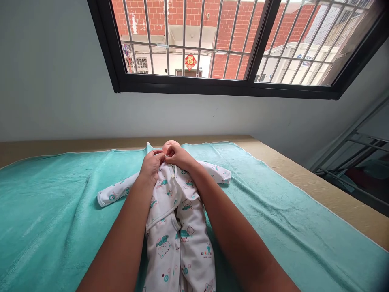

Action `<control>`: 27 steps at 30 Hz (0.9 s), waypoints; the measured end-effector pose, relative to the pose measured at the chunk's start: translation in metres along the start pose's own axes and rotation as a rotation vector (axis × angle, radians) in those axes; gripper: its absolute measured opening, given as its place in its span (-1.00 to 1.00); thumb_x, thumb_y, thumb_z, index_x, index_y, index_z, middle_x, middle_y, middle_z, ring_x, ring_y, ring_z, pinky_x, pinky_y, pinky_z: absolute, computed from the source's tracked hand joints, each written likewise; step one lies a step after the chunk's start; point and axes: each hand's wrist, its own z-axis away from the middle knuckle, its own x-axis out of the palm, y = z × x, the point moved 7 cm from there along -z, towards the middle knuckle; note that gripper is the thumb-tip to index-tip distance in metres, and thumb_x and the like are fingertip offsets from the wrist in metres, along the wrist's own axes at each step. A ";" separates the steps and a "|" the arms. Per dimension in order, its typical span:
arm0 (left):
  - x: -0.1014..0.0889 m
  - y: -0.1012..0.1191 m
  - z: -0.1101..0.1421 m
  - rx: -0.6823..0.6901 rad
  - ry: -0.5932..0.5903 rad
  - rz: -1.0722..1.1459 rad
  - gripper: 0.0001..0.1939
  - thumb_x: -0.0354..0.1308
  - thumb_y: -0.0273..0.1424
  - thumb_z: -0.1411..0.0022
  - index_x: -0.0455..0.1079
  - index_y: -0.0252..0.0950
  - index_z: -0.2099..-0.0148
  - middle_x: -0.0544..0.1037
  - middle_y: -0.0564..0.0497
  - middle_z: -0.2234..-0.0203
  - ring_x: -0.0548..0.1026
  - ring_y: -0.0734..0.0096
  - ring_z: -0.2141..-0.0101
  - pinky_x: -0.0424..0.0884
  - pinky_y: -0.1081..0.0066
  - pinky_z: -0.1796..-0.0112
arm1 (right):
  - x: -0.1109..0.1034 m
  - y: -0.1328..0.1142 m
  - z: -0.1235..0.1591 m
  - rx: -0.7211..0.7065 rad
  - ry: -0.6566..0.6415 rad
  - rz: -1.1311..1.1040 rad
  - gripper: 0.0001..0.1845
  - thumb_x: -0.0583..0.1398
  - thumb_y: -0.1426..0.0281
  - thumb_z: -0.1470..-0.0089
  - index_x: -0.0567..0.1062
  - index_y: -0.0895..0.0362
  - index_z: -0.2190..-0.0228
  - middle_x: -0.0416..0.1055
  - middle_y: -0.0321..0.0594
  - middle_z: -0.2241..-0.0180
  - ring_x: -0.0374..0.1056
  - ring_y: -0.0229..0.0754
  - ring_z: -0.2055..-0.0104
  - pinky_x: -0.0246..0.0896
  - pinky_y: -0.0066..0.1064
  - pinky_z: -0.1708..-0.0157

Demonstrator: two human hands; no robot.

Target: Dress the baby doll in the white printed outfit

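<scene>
Left hand point(151, 165) and right hand point(179, 157) pinch the collar of the white printed onesie point(190, 215), fingertips meeting, presumably to bring its edges together. Garment lies mid-scene on the teal blanket point(69, 202), sleeves spread left and right, likely keeping the front accessible. Doll's head point(170, 143) shows just beyond.

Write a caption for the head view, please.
Left hand and right hand pinch the collar of a printed white baby outfit on a turquoise blanket below a barred window.

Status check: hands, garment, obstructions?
Left hand and right hand pinching at neckline of printed garment. Garment lies on teal blanket. Fingers partly hide neckline.
</scene>
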 end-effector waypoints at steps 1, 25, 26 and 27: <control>0.000 0.000 0.001 0.003 0.002 0.007 -0.62 0.15 -0.55 0.31 0.32 -0.29 0.30 0.39 0.16 0.70 0.36 0.49 0.60 0.25 0.49 0.50 | 0.001 0.000 0.000 0.005 0.012 0.026 -0.81 0.23 0.41 0.20 0.30 0.08 0.48 0.28 -0.39 0.44 0.25 -0.25 0.33 0.17 -0.45 0.36; 0.003 0.002 0.014 -0.044 0.019 0.003 -0.70 0.23 -0.53 0.29 0.38 -0.27 0.37 0.41 0.16 0.74 0.34 0.51 0.70 0.24 0.54 0.63 | 0.011 -0.024 0.010 0.070 0.001 0.459 -0.77 0.16 0.41 -0.04 0.39 0.18 0.20 0.47 0.01 0.15 0.36 -0.01 0.10 0.22 -0.31 0.20; 0.003 0.002 0.014 -0.047 0.025 0.000 -0.69 0.22 -0.54 0.28 0.38 -0.27 0.36 0.41 0.16 0.74 0.34 0.50 0.70 0.24 0.54 0.63 | 0.011 -0.024 0.010 0.068 0.003 0.460 -0.76 0.16 0.41 -0.03 0.39 0.17 0.20 0.47 0.01 0.15 0.36 -0.01 0.09 0.22 -0.31 0.20; 0.003 0.003 0.014 -0.050 0.031 0.001 -0.68 0.21 -0.55 0.28 0.38 -0.27 0.34 0.41 0.16 0.74 0.33 0.50 0.70 0.24 0.54 0.63 | 0.012 -0.024 0.010 0.068 0.004 0.455 -0.77 0.16 0.41 -0.03 0.39 0.16 0.21 0.46 0.00 0.14 0.36 -0.02 0.10 0.22 -0.31 0.21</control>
